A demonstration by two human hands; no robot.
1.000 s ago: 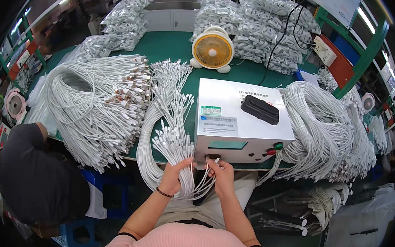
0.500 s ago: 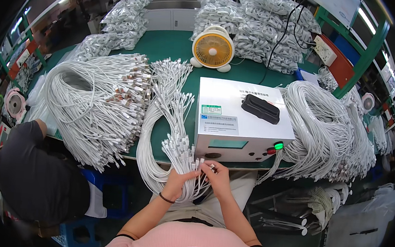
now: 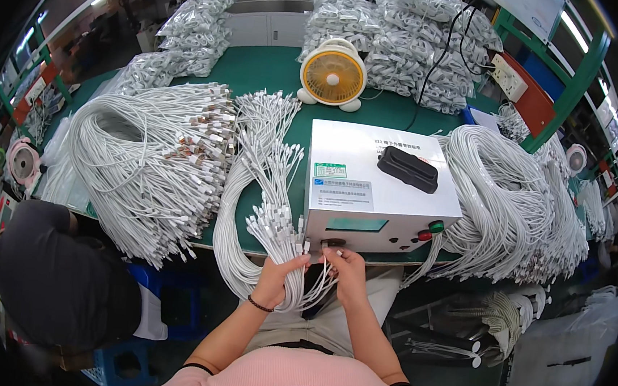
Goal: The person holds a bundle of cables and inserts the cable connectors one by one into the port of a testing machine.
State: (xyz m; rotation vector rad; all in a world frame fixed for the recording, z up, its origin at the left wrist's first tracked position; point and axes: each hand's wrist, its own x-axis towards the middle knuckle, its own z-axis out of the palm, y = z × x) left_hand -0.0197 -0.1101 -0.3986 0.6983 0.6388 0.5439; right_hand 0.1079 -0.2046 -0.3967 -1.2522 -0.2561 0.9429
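Note:
My left hand (image 3: 276, 280) is wrapped round a bundle of white cables (image 3: 232, 249), whose plug ends fan out toward the box's left side. A white box-shaped tester (image 3: 393, 234) stands in front of me, with a small greenish screen and a dark round socket at its lower left. Thumb and fingers of my right hand (image 3: 348, 274) pinch a cable plug (image 3: 326, 247) right at that socket. Whether the plug is seated inside cannot be made out. On top of the tester lies a black oblong case (image 3: 407, 169). A green lamp (image 3: 435, 226) and a red button (image 3: 424, 235) sit at its right front.
Large heaps of white cables (image 3: 131, 150) lie left, and more coiled cables (image 3: 501, 201) right of the tester. Behind are an orange-and-white fan (image 3: 333, 77) and stacked bagged cables (image 3: 422, 49). A person in dark clothing (image 3: 56, 275) sits at the left.
Both hands have moved slightly up toward the tester, bringing the right hand's plug to its socket. The green lamp has gone from bright to dim. The person at the left has shifted a little.

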